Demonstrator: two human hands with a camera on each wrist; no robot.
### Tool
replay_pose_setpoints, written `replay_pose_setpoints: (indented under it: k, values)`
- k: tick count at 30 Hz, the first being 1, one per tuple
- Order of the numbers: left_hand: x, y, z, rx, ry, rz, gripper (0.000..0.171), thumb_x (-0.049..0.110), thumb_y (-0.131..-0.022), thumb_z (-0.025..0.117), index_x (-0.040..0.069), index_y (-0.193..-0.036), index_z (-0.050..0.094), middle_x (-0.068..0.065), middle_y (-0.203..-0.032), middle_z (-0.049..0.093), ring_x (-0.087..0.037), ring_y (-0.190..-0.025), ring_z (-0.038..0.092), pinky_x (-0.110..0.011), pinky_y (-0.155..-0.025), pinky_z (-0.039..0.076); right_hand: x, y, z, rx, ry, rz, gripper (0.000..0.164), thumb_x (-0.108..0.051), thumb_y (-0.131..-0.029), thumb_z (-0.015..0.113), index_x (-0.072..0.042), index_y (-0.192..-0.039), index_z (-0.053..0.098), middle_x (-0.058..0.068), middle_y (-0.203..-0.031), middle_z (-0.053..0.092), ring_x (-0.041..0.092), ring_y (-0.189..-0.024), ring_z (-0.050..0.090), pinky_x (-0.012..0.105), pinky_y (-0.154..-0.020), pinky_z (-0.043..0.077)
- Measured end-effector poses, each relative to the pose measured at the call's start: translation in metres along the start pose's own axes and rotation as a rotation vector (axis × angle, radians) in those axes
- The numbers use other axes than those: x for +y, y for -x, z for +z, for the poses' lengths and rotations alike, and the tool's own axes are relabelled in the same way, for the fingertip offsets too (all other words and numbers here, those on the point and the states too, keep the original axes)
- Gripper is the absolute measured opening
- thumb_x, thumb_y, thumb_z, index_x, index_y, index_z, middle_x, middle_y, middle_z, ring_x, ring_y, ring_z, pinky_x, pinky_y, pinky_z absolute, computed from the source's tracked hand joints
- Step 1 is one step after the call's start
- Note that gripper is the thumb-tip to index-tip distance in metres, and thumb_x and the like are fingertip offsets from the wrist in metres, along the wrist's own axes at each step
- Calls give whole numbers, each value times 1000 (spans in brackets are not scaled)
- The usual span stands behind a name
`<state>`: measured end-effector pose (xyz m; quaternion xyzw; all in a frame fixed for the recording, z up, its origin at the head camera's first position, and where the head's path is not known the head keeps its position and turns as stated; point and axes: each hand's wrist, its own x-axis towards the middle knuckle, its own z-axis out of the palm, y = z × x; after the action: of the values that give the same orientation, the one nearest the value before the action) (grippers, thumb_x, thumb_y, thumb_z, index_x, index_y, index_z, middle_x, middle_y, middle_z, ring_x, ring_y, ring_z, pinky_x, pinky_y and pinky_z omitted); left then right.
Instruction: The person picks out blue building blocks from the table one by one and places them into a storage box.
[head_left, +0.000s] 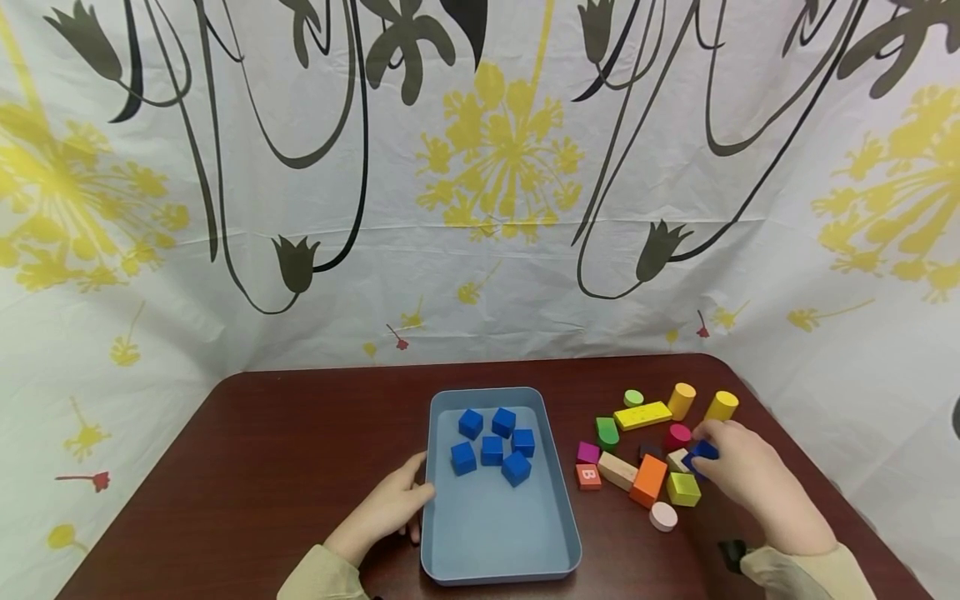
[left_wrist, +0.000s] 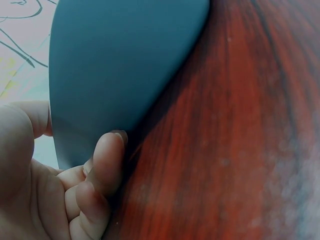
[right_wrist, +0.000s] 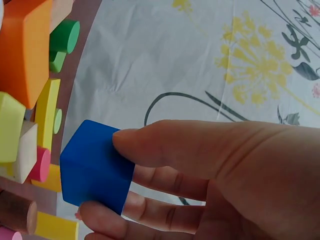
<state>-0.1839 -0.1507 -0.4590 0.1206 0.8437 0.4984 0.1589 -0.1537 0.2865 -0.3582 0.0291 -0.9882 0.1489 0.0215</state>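
My right hand (head_left: 750, 475) pinches a blue cube (right_wrist: 95, 165) between thumb and fingers. In the head view that cube overlaps the right side of a group of mixed wooden blocks. A blue-grey tray (head_left: 495, 542) stands on the table, with several blue cubes (head_left: 492, 451) in its far half. At the tray's left wall is my left hand (head_left: 386, 504), thumb over the rim and fingers against the outside. The left wrist view shows those curled fingers (left_wrist: 107, 157) low on the outer wall, close over the wood.
Right of the tray lie an orange block (head_left: 648, 481), a yellow-green cube (head_left: 683, 489), a plain wood block (head_left: 617, 472), a white disc (head_left: 663, 517) and a long yellow block (head_left: 642, 416). Yellow cylinders (head_left: 681, 401) stand behind. A patterned cloth (head_left: 480, 292) hangs beyond the dark table (head_left: 322, 450).
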Motion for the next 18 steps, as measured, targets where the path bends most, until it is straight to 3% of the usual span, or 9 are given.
replay_pose_setpoints:
  k: [18]
  values:
    - [0, -1, 1, 5, -2, -12, 62, 20, -88, 47, 3, -142, 22, -9, -58, 58, -25, -41, 56, -29, -35, 40, -45, -4, -12, 42, 38, -103, 31, -13, -79, 69, 3, -103, 57, 22, -97, 55, 31, -79, 55, 49, -64, 49]
